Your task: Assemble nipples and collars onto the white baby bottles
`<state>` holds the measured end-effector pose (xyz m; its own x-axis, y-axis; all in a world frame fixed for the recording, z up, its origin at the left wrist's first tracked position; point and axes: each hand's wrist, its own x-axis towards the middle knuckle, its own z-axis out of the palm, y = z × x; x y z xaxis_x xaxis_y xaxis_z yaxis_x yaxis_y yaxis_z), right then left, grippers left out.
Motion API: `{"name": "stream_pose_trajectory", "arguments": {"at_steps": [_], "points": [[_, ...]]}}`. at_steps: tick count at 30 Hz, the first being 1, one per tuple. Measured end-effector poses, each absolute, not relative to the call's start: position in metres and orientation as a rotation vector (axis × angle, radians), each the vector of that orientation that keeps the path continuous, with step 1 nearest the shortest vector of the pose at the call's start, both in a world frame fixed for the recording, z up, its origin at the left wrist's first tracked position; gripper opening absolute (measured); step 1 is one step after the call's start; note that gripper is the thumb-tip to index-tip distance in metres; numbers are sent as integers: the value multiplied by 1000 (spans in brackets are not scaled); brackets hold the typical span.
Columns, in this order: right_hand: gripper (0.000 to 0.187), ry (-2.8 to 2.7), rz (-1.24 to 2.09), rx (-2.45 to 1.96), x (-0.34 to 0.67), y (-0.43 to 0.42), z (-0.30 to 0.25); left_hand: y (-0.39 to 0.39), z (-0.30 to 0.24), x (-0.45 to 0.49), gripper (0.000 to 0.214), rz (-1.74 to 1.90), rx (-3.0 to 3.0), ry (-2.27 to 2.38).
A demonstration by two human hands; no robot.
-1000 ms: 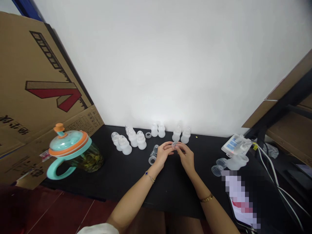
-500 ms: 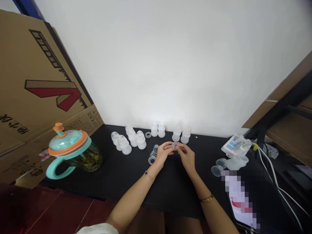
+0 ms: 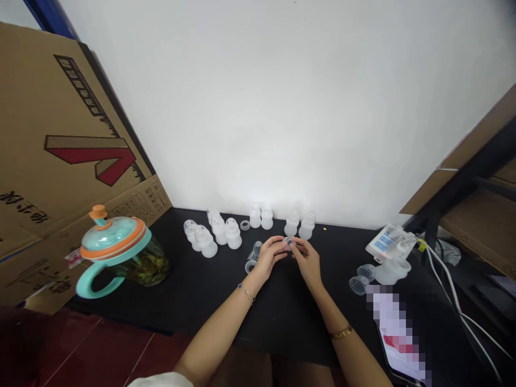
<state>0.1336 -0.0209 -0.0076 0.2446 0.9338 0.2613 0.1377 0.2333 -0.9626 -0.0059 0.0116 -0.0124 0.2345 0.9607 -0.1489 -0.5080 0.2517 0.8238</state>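
Far to the left of the small, round, clear plastic piece point(image 3: 289, 243) in your fingers, a large brown cardboard box point(image 3: 80, 156) with a red printed mark is standing. Left of the piece but nearer, a lidded teal-and-orange pitcher point(image 3: 124, 252) is showing dark green leaves through its clear wall. Closer on that side, five translucent white, waisted bottles point(image 3: 220, 231) with clear domed tops are standing on the black tabletop point(image 3: 193, 293), and a flat, translucent ring point(image 3: 245, 229) is lying beside them. Just left of the piece, clear domed caps point(image 3: 255, 250) and a thicker translucent ring point(image 3: 250, 262) are lying near your wrist. Beyond the piece and slightly left, two white bottles point(image 3: 261, 218) are standing side by side.

Your left hand point(image 3: 268, 259) is holding the piece's left side, its thumb and fingertips forming a narrow pinch. Your right hand point(image 3: 308, 262) is pinching the right side, its fingers curling in close; the exact contact is partly hidden. The piece itself is hanging over the tabletop between both sets of fingertips.

Just behind the piece, slightly right, two more bottles point(image 3: 299, 224) are standing. Farther right, two clear cups point(image 3: 358, 285) and a white, blue-labelled case point(image 3: 382, 243) are lying.
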Motion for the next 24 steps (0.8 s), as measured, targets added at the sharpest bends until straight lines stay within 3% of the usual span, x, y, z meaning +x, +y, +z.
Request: {"name": "stream_pose_trajectory", "arguments": {"at_steps": [24], "points": [[30, -1202, 711, -1235, 134, -23, -4, 6, -2, -4, 39, 1131, 877, 796]]}}
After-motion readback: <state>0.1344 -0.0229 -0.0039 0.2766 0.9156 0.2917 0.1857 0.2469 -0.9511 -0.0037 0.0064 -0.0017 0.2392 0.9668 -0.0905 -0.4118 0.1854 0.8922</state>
